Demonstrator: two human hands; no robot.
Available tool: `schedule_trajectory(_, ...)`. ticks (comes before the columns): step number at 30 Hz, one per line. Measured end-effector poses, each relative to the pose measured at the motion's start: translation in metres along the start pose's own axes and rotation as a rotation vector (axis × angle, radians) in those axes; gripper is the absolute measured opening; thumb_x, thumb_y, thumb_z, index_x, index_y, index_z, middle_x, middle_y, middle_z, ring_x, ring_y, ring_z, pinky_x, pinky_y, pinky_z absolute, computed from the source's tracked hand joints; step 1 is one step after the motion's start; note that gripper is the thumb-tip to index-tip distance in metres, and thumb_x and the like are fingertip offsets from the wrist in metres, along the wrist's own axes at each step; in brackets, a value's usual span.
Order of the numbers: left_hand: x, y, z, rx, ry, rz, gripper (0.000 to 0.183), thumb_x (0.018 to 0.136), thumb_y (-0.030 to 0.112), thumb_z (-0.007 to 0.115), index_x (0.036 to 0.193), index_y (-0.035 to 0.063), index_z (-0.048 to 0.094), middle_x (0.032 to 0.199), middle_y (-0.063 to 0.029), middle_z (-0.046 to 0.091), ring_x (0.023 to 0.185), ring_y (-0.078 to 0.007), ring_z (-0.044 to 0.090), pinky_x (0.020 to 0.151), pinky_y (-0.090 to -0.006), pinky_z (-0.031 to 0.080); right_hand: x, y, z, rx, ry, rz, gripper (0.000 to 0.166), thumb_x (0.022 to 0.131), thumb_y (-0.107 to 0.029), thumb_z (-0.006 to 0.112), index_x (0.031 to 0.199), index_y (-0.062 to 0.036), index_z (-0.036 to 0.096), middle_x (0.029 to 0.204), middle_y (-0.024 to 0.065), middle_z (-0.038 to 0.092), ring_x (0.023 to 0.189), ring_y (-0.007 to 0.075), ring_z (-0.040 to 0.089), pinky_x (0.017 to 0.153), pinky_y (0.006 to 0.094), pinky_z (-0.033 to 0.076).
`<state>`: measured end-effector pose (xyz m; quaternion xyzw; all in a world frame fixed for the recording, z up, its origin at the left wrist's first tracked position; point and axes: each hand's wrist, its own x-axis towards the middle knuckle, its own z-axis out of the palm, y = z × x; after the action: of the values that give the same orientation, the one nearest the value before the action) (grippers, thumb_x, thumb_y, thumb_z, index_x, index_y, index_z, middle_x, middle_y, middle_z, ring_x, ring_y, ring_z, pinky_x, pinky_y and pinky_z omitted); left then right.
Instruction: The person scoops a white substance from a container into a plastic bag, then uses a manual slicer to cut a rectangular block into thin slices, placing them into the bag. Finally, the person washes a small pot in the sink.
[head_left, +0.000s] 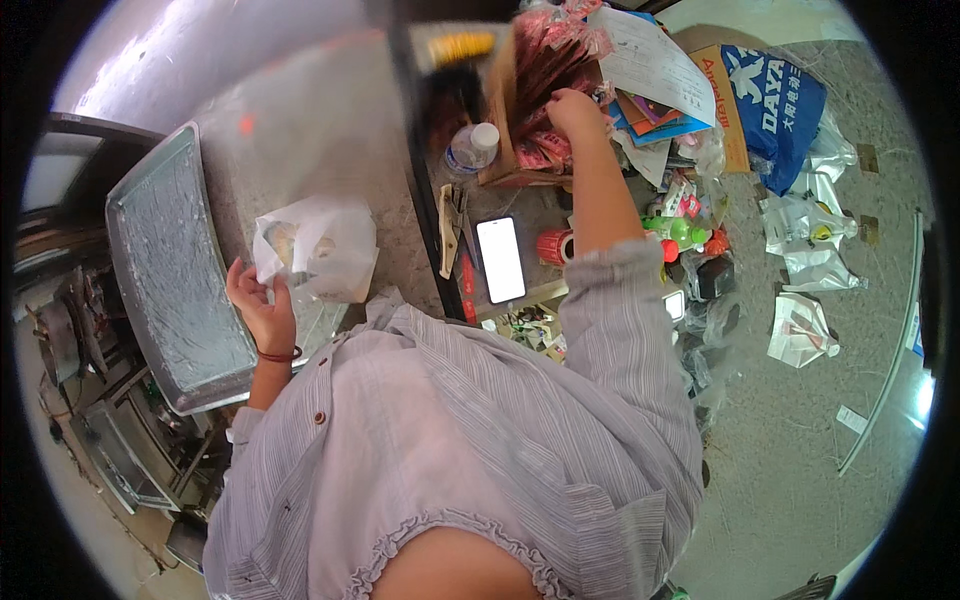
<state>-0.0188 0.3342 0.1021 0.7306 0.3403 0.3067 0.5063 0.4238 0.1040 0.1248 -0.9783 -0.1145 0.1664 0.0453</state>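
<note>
My left hand (264, 315) is at the near left edge of a white plastic bag (337, 232) on the table. Its fingers are loosely curled beside the bag; whether they pinch the film is unclear. Pale, rounded contents show faintly through the bag. My right hand (577, 114) reaches into a cardboard box (501, 112) crammed with pink and dark red packets (551, 152). Its fingertips are partly hidden among them, so a grip cannot be made out. A clear bottle with a white cap (472, 148) stands against the box's left side.
A large metal tray (176, 262) lies left of the bag. In front of me are a phone with a bright screen (502, 259), scissors (450, 229) and a red roll (553, 247). Papers (652, 64), a green bottle (679, 231) and a blue bag (780, 112) are at the right.
</note>
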Motion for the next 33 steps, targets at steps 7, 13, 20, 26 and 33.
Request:
schedule_trajectory(7, 0.010, 0.035, -0.013, -0.381, -0.121, -0.332, 0.056, 0.073, -0.008, 0.051, 0.125, 0.0057, 0.032, 0.092, -0.0058, 0.053, 0.082, -0.0114, 0.051, 0.073, -0.0219, 0.041, 0.024, -0.046, -0.005, 0.031, 0.058, 0.259, 0.026, 0.079, -0.018, 0.052, 0.101, -0.0080, 0.062, 0.108, 0.0119, 0.058, 0.103, 0.0296, 0.054, 0.083, 0.0400, 0.045)
schedule_trajectory(13, 0.022, 0.036, -0.039, -0.276, -0.380, -0.558, 0.068, 0.068, -0.005, 0.058, 0.130, 0.0073, 0.030, 0.094, -0.0086, 0.054, 0.070, -0.0076, 0.052, 0.063, -0.0185, 0.042, -0.042, -0.019, -0.043, 0.194, 0.997, -0.274, 0.018, 0.076, -0.017, 0.061, 0.086, -0.0031, 0.055, 0.086, 0.0145, 0.057, 0.079, 0.0317, 0.056, 0.070, 0.0384, 0.046)
schedule_trajectory(20, 0.014, 0.029, -0.053, -0.313, -0.209, -0.500, 0.038, 0.073, -0.004, 0.054, 0.111, 0.0001, 0.049, 0.088, -0.0076, 0.057, 0.074, -0.0110, 0.053, 0.064, -0.0222, 0.044, -0.208, -0.091, -0.042, 1.245, 0.887, -0.727, 0.062, 0.066, -0.003, 0.073, 0.110, -0.0021, 0.029, 0.102, 0.0118, 0.047, 0.084, 0.0171, 0.052, 0.078, 0.0328, 0.046)
schedule_trajectory(26, -0.008, 0.031, -0.047, -0.609, 0.089, -0.405, 0.024, 0.078, -0.006, 0.052, 0.101, 0.0010, 0.051, 0.093, -0.0071, 0.056, 0.085, -0.0133, 0.054, 0.075, -0.0238, 0.043, -0.304, -0.155, 0.030, 0.902, 0.252, -1.120, 0.019, 0.073, -0.017, 0.068, 0.087, -0.0075, 0.059, 0.083, 0.0035, 0.061, 0.078, 0.0190, 0.054, 0.077, 0.0328, 0.040)
schedule_trajectory(33, 0.004, 0.026, -0.056, -0.573, 0.118, -0.326, 0.020, 0.079, -0.006, 0.051, 0.098, 0.0010, 0.052, 0.093, -0.0067, 0.058, 0.084, -0.0128, 0.054, 0.074, -0.0231, 0.043, -0.286, -0.207, 0.107, 0.426, 0.443, -1.395, 0.019, 0.061, -0.008, 0.059, 0.079, -0.0062, 0.057, 0.072, 0.0055, 0.051, 0.068, 0.0231, 0.052, 0.049, 0.0311, 0.041)
